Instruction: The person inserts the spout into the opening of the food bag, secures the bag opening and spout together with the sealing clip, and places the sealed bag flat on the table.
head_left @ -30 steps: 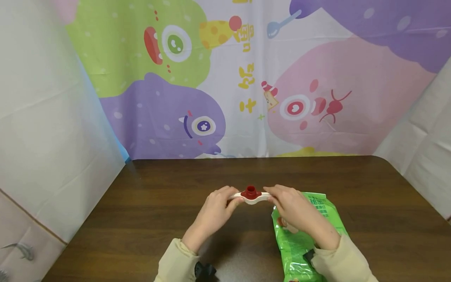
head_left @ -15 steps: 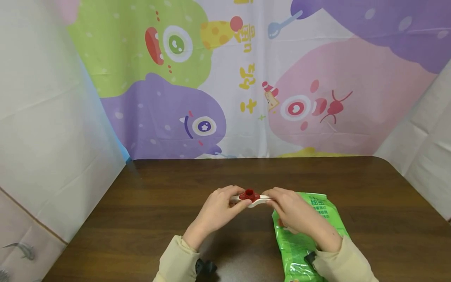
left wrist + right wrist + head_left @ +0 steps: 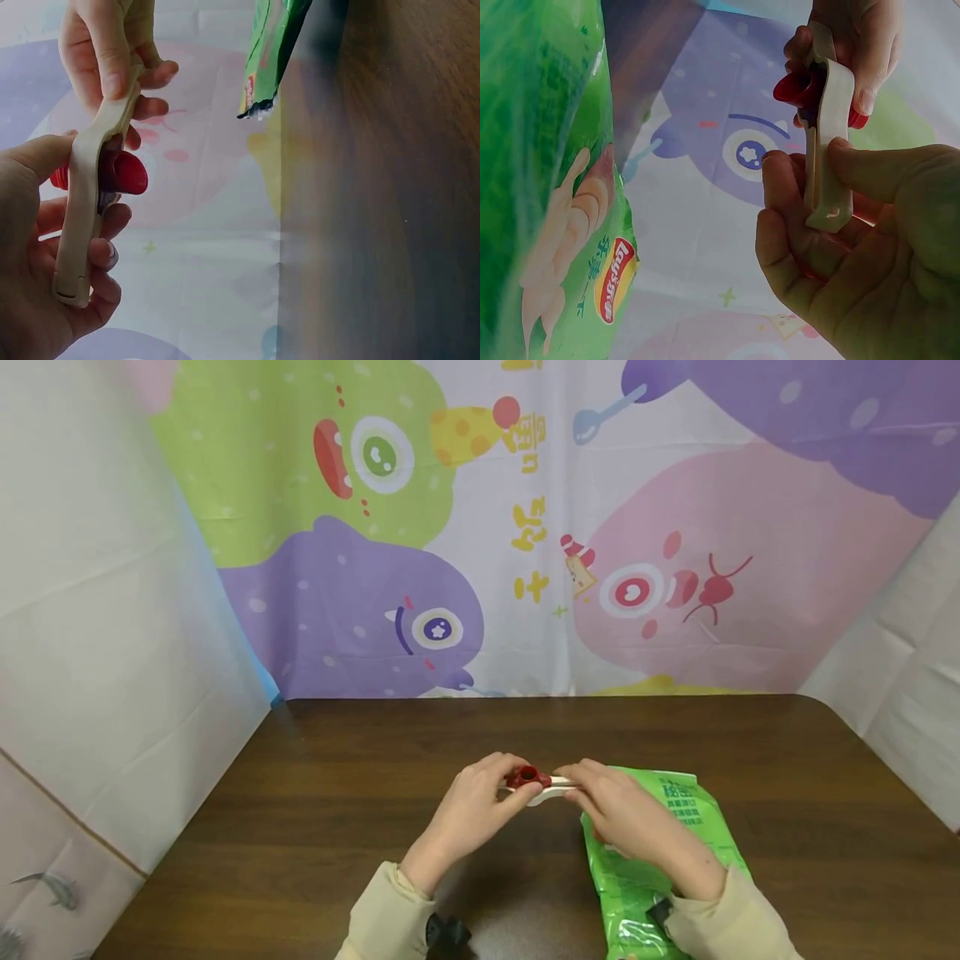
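Note:
A white bag-sealing clip with a red pour spout at its middle is held above the table. My left hand grips its left end, the thumb and fingers close round the spout. My right hand pinches the other end between thumb and fingers. In the left wrist view the clip stands on end and the spout's wide mouth faces right. The right wrist view shows the clip with its two bars close together. No bag lies between them.
Under my right forearm lies a green Lay's chip bag on the dark wooden table. A cartoon-print cloth hangs behind the table. White cloth hangs at the left side.
My left hand has slid rightward along the clip, its thumb now across the base of the spout. The clip has shifted slightly left and down. The chip bag stays in place.

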Tool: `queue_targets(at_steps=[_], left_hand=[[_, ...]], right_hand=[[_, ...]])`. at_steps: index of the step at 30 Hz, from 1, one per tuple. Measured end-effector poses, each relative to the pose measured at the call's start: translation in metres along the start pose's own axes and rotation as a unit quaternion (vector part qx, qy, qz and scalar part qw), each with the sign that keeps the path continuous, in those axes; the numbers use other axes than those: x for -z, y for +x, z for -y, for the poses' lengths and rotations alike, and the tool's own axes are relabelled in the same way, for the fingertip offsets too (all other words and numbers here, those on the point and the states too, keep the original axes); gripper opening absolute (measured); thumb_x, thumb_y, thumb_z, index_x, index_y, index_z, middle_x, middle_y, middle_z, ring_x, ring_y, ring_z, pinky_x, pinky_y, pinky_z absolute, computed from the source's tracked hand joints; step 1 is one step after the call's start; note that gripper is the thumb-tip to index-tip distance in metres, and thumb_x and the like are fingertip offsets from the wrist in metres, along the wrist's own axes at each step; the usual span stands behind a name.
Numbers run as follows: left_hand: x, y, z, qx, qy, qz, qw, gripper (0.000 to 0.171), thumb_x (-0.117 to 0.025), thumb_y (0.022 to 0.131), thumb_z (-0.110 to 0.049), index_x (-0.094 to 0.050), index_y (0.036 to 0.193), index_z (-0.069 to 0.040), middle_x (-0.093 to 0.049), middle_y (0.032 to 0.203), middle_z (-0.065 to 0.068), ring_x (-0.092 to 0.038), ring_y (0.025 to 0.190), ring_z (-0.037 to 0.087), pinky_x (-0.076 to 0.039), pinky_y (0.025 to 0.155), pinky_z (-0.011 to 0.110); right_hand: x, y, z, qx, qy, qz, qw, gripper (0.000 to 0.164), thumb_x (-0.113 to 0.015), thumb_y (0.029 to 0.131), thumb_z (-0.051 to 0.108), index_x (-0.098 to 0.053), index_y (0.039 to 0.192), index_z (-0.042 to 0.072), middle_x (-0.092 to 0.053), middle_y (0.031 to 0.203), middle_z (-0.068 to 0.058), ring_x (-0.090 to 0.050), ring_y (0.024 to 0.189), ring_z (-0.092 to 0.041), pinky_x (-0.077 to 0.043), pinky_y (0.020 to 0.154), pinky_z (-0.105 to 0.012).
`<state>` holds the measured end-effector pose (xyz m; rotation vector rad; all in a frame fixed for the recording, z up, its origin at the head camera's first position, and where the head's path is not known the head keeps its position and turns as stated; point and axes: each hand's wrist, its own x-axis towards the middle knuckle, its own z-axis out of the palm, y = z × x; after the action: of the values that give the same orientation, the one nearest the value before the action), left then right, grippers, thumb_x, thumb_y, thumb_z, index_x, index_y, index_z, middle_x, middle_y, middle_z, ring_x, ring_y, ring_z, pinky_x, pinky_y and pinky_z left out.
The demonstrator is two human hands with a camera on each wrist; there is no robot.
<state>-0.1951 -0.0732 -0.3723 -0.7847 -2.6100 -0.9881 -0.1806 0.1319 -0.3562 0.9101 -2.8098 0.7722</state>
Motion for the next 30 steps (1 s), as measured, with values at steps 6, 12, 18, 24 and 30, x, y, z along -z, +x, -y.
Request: queue_targets(at_steps=[6,12,18,24,30], left_hand=[[-0.0009,-0.0002,0.0009,-0.003,0.017,-0.019,0.9997,0.024,-0.061,0.085,-0.037,-0.063,0.098,-0.016,-0.06,0.086,-0.008,-0.059,0.078,0.006,-0.048,0.071,0.021],[-0.0016,-0.0025,0.002,-0.003,0.015,-0.02,0.9997,0.023,-0.063,0.085,-0.035,-0.064,0.097,-0.016,-0.058,0.086,-0.008,-0.058,0.078,0.005,-0.048,0.071,0.02],[-0.0039,-0.004,0.0022,-0.005,0.015,-0.021,0.9996,0.022,-0.063,0.084,-0.035,-0.063,0.098,-0.018,-0.057,0.086,-0.009,-0.057,0.077,0.004,-0.048,0.069,0.019],[-0.0059,-0.006,0.0028,-0.005,-0.009,-0.016,0.9998,0.023,-0.064,0.084,-0.033,-0.053,0.097,-0.017,-0.055,0.086,-0.009,-0.057,0.078,0.004,-0.049,0.07,0.02],[-0.0071,-0.0071,0.004,-0.025,-0.016,-0.01,0.9995,0.02,-0.064,0.084,-0.032,-0.052,0.092,-0.018,-0.051,0.086,-0.011,-0.056,0.079,0.003,-0.048,0.07,0.019]], right_hand=[[-0.0008,0.0004,0.0011,0.002,-0.032,-0.02,0.999,0.03,-0.054,0.092,0.023,-0.056,0.119,0.01,-0.057,0.1,0.004,-0.05,0.073,-0.004,-0.045,0.069,-0.027],[0.0,0.0001,0.0028,-0.048,0.022,0.005,0.999,0.029,-0.043,0.097,0.021,-0.054,0.121,0.011,-0.056,0.1,0.003,-0.05,0.054,-0.004,-0.043,0.062,-0.023],[0.0007,0.0003,0.0033,-0.077,0.059,0.026,0.995,0.027,-0.037,0.097,0.011,-0.056,0.116,0.011,-0.054,0.089,0.001,-0.045,0.041,-0.006,-0.042,0.049,-0.023],[-0.0001,0.0006,0.0046,-0.08,0.063,0.017,0.995,0.023,-0.041,0.095,0.008,-0.059,0.109,0.01,-0.053,0.074,0.003,-0.047,0.04,-0.006,-0.042,0.047,-0.022],[-0.0016,0.0005,0.006,-0.087,0.064,0.013,0.994,0.02,-0.044,0.095,0.008,-0.06,0.107,0.007,-0.051,0.065,0.004,-0.05,0.039,-0.008,-0.04,0.046,-0.021]])
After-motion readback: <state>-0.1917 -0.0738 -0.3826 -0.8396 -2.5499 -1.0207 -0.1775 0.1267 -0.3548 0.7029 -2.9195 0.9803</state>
